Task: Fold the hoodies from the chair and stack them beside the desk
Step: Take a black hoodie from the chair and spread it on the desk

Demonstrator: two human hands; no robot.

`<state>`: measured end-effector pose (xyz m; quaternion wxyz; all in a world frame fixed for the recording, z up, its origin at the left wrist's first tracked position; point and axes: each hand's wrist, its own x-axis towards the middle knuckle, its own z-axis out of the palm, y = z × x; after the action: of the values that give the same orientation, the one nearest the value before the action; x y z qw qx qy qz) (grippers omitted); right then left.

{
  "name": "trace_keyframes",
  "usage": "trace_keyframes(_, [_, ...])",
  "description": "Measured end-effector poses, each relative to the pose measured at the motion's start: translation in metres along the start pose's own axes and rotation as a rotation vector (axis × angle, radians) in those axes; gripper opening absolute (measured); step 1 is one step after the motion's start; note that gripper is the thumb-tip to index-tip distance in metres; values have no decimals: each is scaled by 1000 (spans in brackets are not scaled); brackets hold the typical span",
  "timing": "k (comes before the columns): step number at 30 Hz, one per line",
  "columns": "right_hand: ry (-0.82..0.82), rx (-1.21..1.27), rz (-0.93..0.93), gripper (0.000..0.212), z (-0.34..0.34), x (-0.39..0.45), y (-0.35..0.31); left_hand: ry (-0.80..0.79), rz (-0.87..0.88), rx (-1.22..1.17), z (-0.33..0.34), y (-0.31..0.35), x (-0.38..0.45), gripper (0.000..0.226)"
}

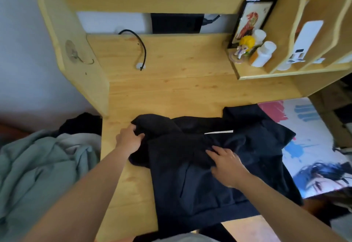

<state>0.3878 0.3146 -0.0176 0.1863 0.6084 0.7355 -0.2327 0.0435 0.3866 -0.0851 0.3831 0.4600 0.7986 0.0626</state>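
A black hoodie [190,180] lies spread over the front of the wooden desk [171,81], its lower hem hanging over the near edge. My left hand [129,139] grips the bunched hood at the garment's left side. My right hand [226,163] rests flat on the chest area, fingers straight and pointing left. A thin white strip [219,132] shows on the fabric near the collar. Left of the desk lies a pile of other hoodies, a sage green one [38,169] in front, a pale one [76,139] and a black one [80,123] behind.
A black cable [142,47] curls across the back of the desk. On the right shelf stand a framed picture [249,21], a yellow figurine [244,46] and white bottles [263,53]. A printed mat [312,146] lies at the right under the hoodie's sleeve.
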Motion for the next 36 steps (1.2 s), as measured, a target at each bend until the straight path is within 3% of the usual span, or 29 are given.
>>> trace_keyframes(3, [332,178,-11,36,-45,48,13,69,30,-182,-7,7,-16,47])
trace_keyframes(4, [346,174,-26,35,-59,69,20,107,71,-275,-16,15,-26,41])
trace_keyframes(7, [90,-16,-62,59,-90,128,33,180,284,-603,-56,50,-67,19])
trace_keyframes(9, [-101,-129,-72,75,-93,147,30,259,438,-694,-90,73,-98,26])
trace_keyframes(10, [-144,-175,-99,73,-90,150,26,307,501,-718,-106,81,-112,28])
trace_keyframes(12, [-138,-183,-149,43,-80,149,20,431,567,-813,-134,85,-133,29])
trace_keyframes(14, [1,-107,-149,21,-89,144,12,649,507,-967,-157,74,-142,28])
trace_keyframes(17, [325,213,-172,24,-135,122,-1,964,368,-1123,-183,46,-144,18])
trace_keyframes(19, [527,442,-270,31,-171,90,-13,1017,309,-1078,-187,35,-147,20])
trace_keyframes(22, [784,607,-454,34,-203,34,-18,987,333,-679,-176,26,-147,24])
trace_keyframes(25, [865,430,-663,33,-178,-6,3,867,304,-77,-148,2,-137,21])
trace_keyframes(27, [774,135,-649,39,-130,-15,37,658,175,349,-119,-19,-130,16])
trace_keyframes(29, [520,-168,-423,54,-74,-17,78,352,-40,688,-85,-30,-131,17])
trace_keyframes(31, [101,-377,-145,53,-43,-26,99,126,-123,732,-57,-25,-133,35])
trace_keyframes(33, [-154,-322,-1,41,-22,-28,114,55,-15,574,-35,-6,-127,47])
trace_keyframes(34, [-198,-152,138,41,-26,-32,116,18,47,469,-27,6,-124,48])
trace_keyframes(36, [-22,295,365,42,-32,-35,120,-72,124,215,-12,34,-121,48])
